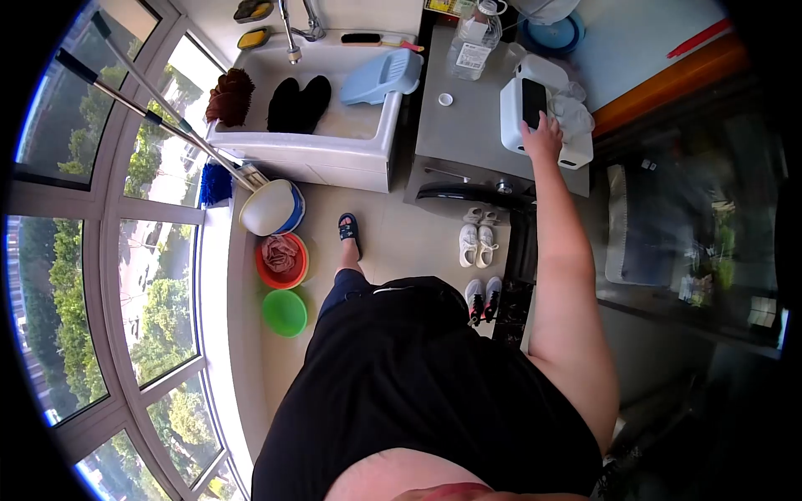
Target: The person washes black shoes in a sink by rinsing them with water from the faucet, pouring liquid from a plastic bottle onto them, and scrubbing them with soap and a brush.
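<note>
One blk rect. (534, 97) lengthwise fore-aft, R hand (542, 140) touching.

Nothing reads clearly; the bottle label (474, 56) seems printed but tiny.

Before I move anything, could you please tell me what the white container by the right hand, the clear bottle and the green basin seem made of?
White container: probably smooth plastic, given its rounded, even edges. Clear bottle: likely glossy plastic, being see-through with highlights, though glass is possible. Green basin: apparently plastic, smooth and evenly coloured.
</note>
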Demonstrator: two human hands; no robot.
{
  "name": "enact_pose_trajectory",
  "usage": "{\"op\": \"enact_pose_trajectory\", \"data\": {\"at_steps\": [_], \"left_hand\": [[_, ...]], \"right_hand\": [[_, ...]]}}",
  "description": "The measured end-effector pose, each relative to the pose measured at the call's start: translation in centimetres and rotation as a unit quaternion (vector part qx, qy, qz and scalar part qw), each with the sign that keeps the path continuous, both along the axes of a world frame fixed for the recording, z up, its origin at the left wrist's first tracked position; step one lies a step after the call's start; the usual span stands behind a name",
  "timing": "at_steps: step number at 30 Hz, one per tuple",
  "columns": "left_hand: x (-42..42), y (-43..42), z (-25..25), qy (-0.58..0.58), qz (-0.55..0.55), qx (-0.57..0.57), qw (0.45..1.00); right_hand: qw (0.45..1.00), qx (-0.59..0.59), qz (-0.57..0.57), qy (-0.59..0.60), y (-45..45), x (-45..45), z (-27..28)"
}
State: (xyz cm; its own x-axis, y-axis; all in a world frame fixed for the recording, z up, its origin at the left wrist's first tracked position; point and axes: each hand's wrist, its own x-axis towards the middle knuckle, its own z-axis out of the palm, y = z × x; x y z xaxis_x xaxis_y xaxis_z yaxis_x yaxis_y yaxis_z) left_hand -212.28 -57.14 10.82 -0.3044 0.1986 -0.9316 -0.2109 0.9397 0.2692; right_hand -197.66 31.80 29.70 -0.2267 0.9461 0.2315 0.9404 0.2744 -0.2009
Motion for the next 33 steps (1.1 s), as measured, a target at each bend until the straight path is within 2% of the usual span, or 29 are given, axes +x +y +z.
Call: {"op": "enact_pose_trajectory", "data": {"at_steps": [3,6,7,9,11,13,16,17,19,22,24,27,31,33], "left_hand": [[-9.2,3.2,-0.7,0.002,-0.055,0.002,0.998],[-20.4,7.5,-0.4,0.016,-0.115,0.009,0.993],[-24.3,9.2,0.1,0.026,-0.134,0.015,0.991],[-32.4,12.8,0.7,0.044,-0.172,0.031,0.984],[-39.0,16.7,-0.7,0.043,-0.194,0.040,0.979],[-43.8,19.6,-3.2,0.028,-0.102,0.026,0.994],[-44.3,24.4,-2.2,-0.009,-0.132,-0.012,0.991],[-45.3,21.4,-8.7,-0.075,-0.135,0.042,0.987],[-42.7,23.1,-5.2,-0.059,-0.181,-0.014,0.982],[-39.4,24.3,-3.2,-0.065,-0.199,-0.041,0.977],[-38.1,25.1,-2.5,-0.068,-0.198,-0.047,0.977],[-36.9,25.9,-1.4,-0.068,-0.191,-0.054,0.978],[-36.1,26.6,-0.5,-0.063,-0.183,-0.060,0.979],[-36.1,26.9,-0.2,-0.062,-0.179,-0.062,0.980]], "right_hand": [[0.997,-0.019,-0.007,-0.075,2.0,-1.3,-0.7],[0.994,-0.008,-0.023,-0.103,2.1,-1.9,-0.2],[0.997,0.032,-0.012,-0.075,1.5,-2.2,0.6],[0.997,0.036,-0.018,-0.064,-0.3,-2.3,1.6],[0.997,0.046,-0.023,-0.052,-2.4,-2.4,2.7],[0.998,0.035,0.024,-0.036,-6.0,-2.7,3.6],[0.999,0.018,0.019,-0.034,-10.4,-2.6,2.8],[1.000,-0.011,0.000,-0.021,-11.3,-2.4,1.6],[0.999,-0.046,-0.020,-0.010,-11.8,-2.4,0.9],[0.996,-0.062,-0.052,0.039,-10.8,-2.3,0.3],[0.996,-0.026,-0.067,0.048,-8.7,-2.0,-0.6],[0.994,-0.018,-0.072,0.082,-5.0,-3.3,1.7],[0.997,0.050,-0.036,0.055,0.2,-3.9,2.2],[0.997,0.079,-0.016,0.005,1.8,-4.3,2.5]]}}
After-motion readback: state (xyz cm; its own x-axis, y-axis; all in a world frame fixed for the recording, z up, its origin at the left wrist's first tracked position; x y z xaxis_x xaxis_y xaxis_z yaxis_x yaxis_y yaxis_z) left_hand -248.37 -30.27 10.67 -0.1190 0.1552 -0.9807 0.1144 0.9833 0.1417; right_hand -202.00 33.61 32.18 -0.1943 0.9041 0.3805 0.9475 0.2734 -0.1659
